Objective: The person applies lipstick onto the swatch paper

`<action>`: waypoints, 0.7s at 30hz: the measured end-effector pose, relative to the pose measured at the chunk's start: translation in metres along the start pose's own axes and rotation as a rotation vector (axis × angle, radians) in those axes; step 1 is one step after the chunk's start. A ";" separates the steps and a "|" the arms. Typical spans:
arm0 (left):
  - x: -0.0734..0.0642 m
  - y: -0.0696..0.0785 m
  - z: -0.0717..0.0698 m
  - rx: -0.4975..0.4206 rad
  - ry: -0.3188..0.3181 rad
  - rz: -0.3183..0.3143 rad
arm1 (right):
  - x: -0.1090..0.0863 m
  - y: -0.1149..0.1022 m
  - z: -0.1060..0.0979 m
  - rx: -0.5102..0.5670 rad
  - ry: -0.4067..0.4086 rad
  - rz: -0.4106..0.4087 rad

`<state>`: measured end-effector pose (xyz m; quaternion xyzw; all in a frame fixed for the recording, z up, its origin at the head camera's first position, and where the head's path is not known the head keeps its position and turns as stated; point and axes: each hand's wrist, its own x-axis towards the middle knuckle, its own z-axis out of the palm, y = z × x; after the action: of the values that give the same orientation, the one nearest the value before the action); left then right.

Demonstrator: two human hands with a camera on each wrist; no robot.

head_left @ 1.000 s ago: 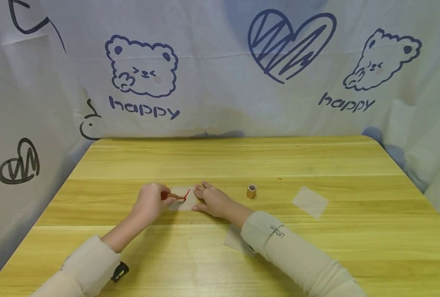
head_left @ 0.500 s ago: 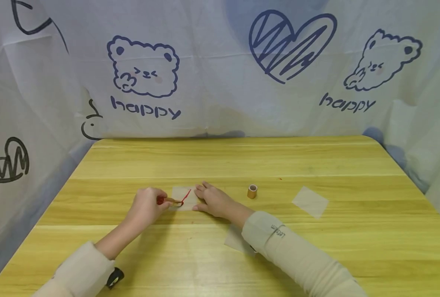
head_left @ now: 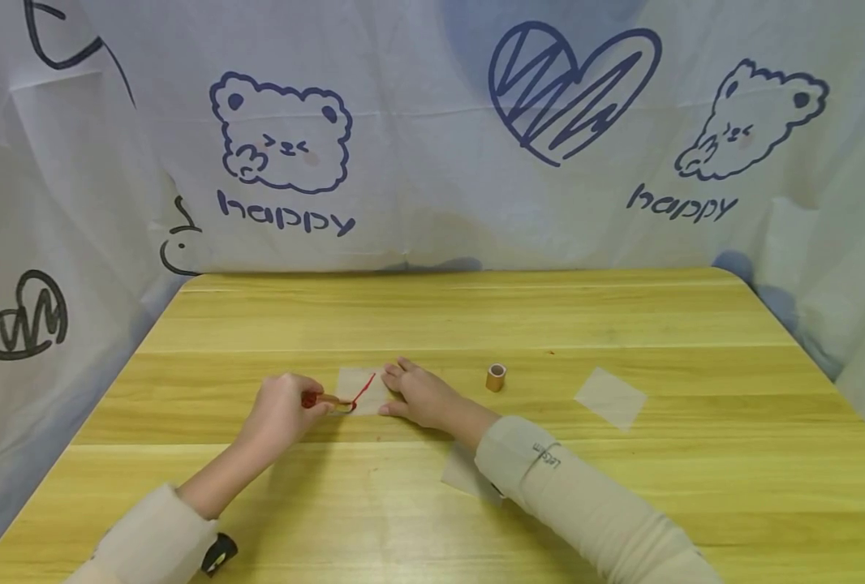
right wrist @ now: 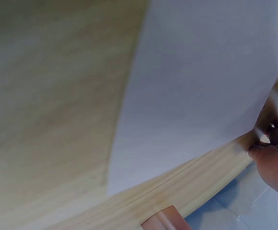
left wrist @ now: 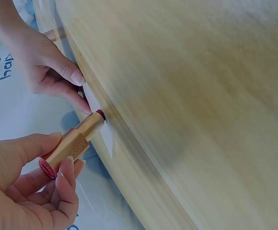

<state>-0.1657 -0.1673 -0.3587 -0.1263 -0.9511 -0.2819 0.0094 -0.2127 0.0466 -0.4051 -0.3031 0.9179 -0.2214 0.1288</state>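
My left hand (head_left: 282, 405) pinches a gold lipstick (left wrist: 72, 147) between thumb and fingers, its red base disc toward the palm. The red tip meets a small white sheet of paper (head_left: 350, 378) left of the table's middle. A slanting red line (head_left: 363, 389) runs across that paper, up and right from the tip. On the paper's right side rests my right hand (head_left: 427, 396), thumb and fingers spread apart along it. In the left wrist view the right hand (left wrist: 50, 64) lies just beyond the lipstick tip.
A gold lipstick cap (head_left: 495, 378) stands right of my right hand. Another white sheet (head_left: 611, 397) lies farther right, and one more (head_left: 467, 475) is partly under the right sleeve (head_left: 578, 495). A printed white curtain (head_left: 418, 186) hangs behind the wooden table (head_left: 622, 308).
My left hand has moved down and to the left with the lipstick, and the red line on the paper has grown longer. The right hand has stayed in place.
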 end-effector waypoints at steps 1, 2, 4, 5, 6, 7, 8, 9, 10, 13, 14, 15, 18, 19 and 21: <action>0.000 0.000 0.000 0.000 0.000 0.000 | 0.000 0.000 0.000 0.000 0.001 0.000; 0.000 0.000 0.000 0.002 -0.002 -0.002 | 0.000 0.000 0.000 0.000 0.001 0.000; -0.001 -0.001 0.000 0.004 -0.002 -0.003 | 0.000 0.001 0.000 -0.002 0.003 -0.002; -0.001 -0.001 0.000 0.005 -0.003 -0.003 | 0.000 0.001 0.001 -0.003 0.004 -0.002; -0.001 -0.001 0.000 0.005 -0.002 -0.001 | 0.000 0.001 0.001 -0.004 0.005 -0.004; -0.002 -0.001 0.000 0.004 -0.002 -0.001 | 0.000 0.001 0.001 -0.005 0.005 -0.003; -0.002 -0.002 0.000 0.004 -0.003 -0.002 | 0.000 0.001 0.001 -0.005 0.004 -0.003; -0.002 -0.002 -0.001 0.004 -0.001 0.000 | 0.000 0.001 0.001 -0.005 0.004 -0.003; -0.003 -0.001 -0.001 0.002 0.000 0.002 | 0.001 0.001 0.001 -0.008 0.006 -0.002; -0.004 -0.001 -0.003 -0.010 0.003 -0.003 | 0.002 0.002 0.003 -0.009 0.005 -0.002; -0.004 0.000 -0.004 -0.015 0.007 -0.001 | 0.002 0.002 0.003 -0.009 0.005 -0.002; -0.005 0.000 -0.005 -0.020 0.012 0.001 | 0.003 0.003 0.004 -0.009 0.005 -0.003; -0.005 0.002 -0.008 -0.031 0.040 0.021 | 0.003 0.003 0.004 -0.007 0.004 -0.003; -0.005 0.002 -0.009 -0.029 0.052 0.031 | 0.002 0.003 0.003 -0.006 0.005 -0.002; -0.005 0.003 -0.011 -0.025 0.078 0.049 | 0.002 0.002 0.003 -0.006 0.004 -0.002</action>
<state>-0.1610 -0.1724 -0.3483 -0.1387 -0.9429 -0.2982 0.0519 -0.2144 0.0460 -0.4088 -0.3042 0.9184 -0.2193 0.1258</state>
